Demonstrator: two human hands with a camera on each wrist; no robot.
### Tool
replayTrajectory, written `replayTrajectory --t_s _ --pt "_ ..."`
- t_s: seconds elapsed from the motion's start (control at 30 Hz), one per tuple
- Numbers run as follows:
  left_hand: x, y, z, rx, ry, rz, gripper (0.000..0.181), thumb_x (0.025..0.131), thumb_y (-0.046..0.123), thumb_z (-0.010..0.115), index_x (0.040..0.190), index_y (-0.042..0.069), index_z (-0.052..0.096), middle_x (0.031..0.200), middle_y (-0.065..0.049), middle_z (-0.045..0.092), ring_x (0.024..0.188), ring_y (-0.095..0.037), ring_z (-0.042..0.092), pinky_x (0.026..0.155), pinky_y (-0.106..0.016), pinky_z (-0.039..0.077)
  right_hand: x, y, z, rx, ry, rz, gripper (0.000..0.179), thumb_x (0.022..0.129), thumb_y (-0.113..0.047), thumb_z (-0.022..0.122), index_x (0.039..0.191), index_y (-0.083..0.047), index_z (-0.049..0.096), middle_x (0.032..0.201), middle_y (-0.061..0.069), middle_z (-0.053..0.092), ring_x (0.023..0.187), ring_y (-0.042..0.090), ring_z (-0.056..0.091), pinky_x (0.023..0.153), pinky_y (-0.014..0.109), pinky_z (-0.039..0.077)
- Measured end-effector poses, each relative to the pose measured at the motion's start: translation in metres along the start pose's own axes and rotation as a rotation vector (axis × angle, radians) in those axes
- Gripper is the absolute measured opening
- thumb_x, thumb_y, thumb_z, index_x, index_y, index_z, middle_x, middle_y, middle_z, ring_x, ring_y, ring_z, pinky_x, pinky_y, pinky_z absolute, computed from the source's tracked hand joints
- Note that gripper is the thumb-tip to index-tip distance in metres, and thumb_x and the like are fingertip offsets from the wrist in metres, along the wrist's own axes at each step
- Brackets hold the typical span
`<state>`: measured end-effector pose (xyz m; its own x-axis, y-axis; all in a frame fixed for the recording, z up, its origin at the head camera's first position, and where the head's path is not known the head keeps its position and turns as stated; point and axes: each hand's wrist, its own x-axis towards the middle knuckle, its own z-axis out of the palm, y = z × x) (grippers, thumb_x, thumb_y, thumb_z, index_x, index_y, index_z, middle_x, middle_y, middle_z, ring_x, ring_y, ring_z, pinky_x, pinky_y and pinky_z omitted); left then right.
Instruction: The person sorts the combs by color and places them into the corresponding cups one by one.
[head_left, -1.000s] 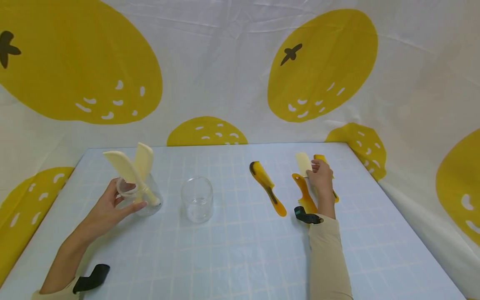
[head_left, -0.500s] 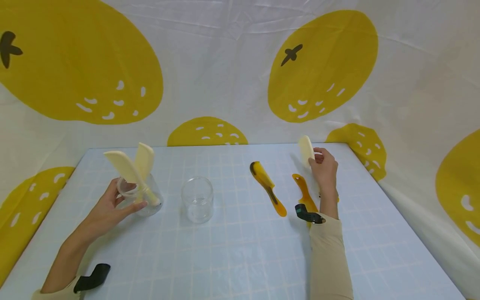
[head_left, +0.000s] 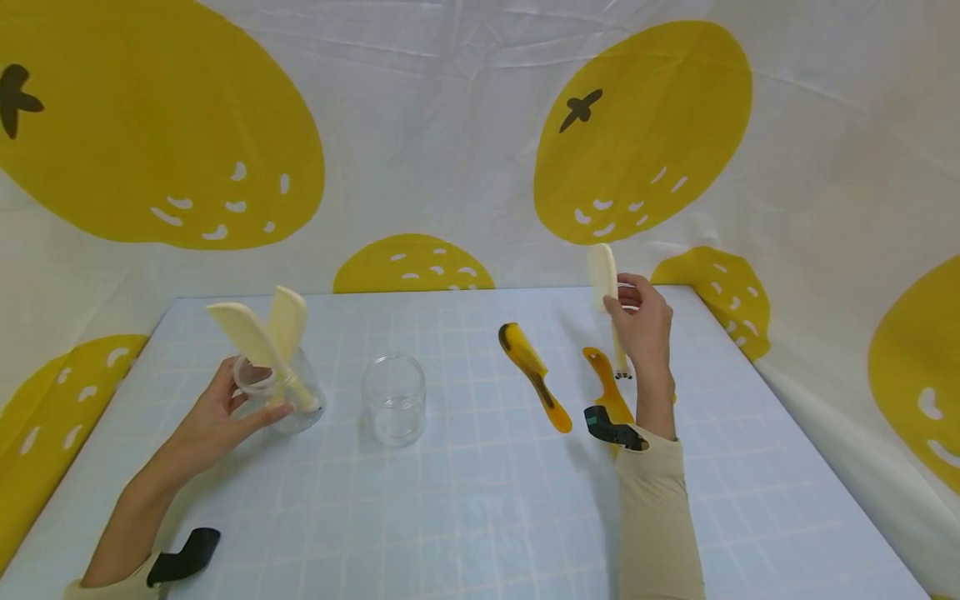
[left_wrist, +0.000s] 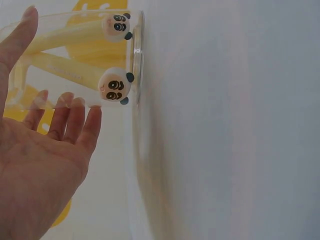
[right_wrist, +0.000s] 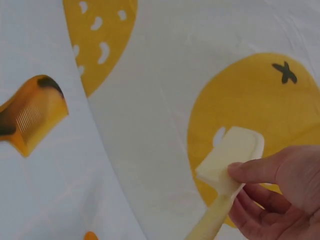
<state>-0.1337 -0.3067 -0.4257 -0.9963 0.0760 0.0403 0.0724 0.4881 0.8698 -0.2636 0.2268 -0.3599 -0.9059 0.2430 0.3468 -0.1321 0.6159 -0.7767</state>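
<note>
At the left of the head view, my left hand (head_left: 206,429) holds a clear glass cup (head_left: 306,417), thumb on one side and fingers on the other. Two cream spatulas (head_left: 247,331) lean in that cup, blades up. Their panda-faced handle ends (left_wrist: 114,86) show near its base in the left wrist view. On the right, my right hand (head_left: 643,323) pinches another cream spatula (right_wrist: 232,155) near the bottom of its blade, thumb in front. This spatula is raised off the table with its blade up and its handle hanging down.
A second glass cup (head_left: 394,402) stands left of centre. An amber comb (head_left: 534,367) lies to its right. Another amber comb (head_left: 613,398) lies beside the right wrist, partly covered by it. A third amber piece is almost hidden behind that wrist. Patterned cloth hangs behind the table.
My right hand has lifted the spatula from the table, tipping it upright and moving it up and slightly left. The left hand and its cup stay put.
</note>
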Motion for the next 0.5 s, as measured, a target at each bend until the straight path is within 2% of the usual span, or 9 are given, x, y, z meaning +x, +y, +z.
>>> replayTrajectory --t_s 0.13,0.5 --pt "0.0 0.001 -0.001 0.002 -0.002 -0.001 0.078 0.096 0.028 0.076 0.15 0.006 0.024 0.15 -0.02 0.033 0.134 -0.042 0.031 0.108 -0.078 0.023 -0.002 -0.009 0.002 0.011 -0.016 -0.067 0.038 0.098 -0.01 0.07 0.134 0.001 0.062 0.119 0.022 0.069 0.107 0.035 0.067 0.097 0.049 0.057" --pt "0.001 0.0 0.0 0.004 -0.003 0.007 0.079 0.096 0.027 0.075 0.151 0.006 0.023 0.15 -0.02 0.032 0.134 -0.041 0.031 0.108 -0.078 0.023 -0.01 -0.034 0.006 0.02 -0.074 -0.155 0.033 0.097 -0.014 0.074 0.126 0.0 0.066 0.109 0.02 0.073 0.099 0.034 0.07 0.09 0.049 0.059"
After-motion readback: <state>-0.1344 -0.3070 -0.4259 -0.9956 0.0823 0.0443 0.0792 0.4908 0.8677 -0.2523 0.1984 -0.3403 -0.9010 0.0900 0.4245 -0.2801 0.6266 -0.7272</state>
